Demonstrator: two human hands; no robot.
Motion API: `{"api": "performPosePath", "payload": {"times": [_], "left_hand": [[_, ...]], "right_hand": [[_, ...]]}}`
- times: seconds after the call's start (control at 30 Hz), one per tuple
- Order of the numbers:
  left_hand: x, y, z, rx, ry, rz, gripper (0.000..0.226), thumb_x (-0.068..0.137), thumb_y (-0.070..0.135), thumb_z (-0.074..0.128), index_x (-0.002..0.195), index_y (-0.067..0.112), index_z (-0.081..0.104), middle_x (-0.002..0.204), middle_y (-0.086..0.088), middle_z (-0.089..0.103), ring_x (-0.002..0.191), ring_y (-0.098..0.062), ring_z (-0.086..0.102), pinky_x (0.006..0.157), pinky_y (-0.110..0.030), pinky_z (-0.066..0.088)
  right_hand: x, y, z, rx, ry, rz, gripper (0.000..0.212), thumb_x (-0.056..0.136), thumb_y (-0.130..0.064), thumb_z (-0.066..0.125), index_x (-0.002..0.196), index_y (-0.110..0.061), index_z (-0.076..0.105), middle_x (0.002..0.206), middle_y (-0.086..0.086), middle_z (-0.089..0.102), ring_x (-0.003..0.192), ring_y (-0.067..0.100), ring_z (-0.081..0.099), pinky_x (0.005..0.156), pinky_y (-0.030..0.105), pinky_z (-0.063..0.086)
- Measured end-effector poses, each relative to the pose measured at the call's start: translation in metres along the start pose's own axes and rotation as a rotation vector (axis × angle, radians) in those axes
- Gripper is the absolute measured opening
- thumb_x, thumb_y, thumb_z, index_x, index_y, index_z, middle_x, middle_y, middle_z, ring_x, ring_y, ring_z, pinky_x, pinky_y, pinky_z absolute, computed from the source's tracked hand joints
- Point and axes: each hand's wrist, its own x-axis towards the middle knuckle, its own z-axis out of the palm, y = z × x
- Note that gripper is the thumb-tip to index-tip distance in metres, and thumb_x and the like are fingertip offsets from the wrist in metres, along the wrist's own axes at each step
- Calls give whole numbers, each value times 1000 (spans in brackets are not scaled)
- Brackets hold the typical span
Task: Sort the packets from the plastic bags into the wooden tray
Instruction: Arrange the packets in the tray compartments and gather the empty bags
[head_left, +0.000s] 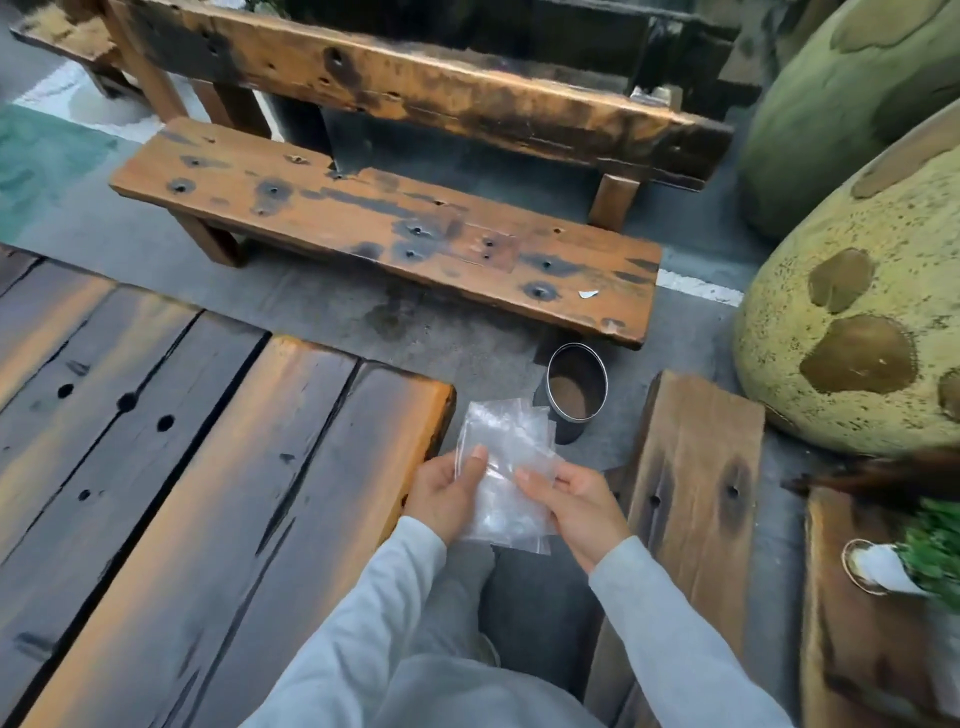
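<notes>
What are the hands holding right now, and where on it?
Both hands grip clear plastic bags: left hand on the left edge, right hand on the right edge.

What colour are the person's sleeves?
Light grey sleeves, clearest in the head view, the only one.

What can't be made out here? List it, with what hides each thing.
Head view only:
- Plastic bags: clear layers overlap and glare, so their contents and count are unreadable.
- Wooden tray: not in frame.
- Left hand and right hand: fingers behind the bags are hidden.
- Green plant: motion-blurred, cut by the right edge.
- Metal can: base hidden by the bags.
</notes>
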Motion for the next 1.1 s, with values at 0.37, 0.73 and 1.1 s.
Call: {"api": "performPosePath", "payload": {"times": [0.37, 0.73, 1.1], "left_hand": [[177, 67, 56, 65, 107, -44, 37, 85, 42, 58, 66, 9, 57, 64, -5, 55, 61, -19, 51, 62, -37, 48], [315, 62, 134, 92, 12, -252, 38, 93, 30, 60, 59, 17, 50, 61, -2, 57, 59, -21, 54, 69, -33, 46], [452, -49, 195, 474, -96, -294, 34, 90, 43, 53, 73, 18, 67, 70, -1, 74, 59, -22, 66, 67, -34, 55]], "right_hand": [[123, -76, -15, 148, 278, 54, 60, 74, -37, 86, 125, -12, 66, 117, 8, 74, 104, 17, 73, 85, 33, 62], [258, -68, -51, 336, 638, 51, 17, 82, -6, 77, 99, -9, 73, 98, 10, 78, 91, 25, 75, 71, 30, 61], [400, 23, -190, 13, 706, 258, 9, 81, -6, 73, 90, -5, 71, 86, 10, 76, 66, 17, 70, 63, 30, 60]]}}
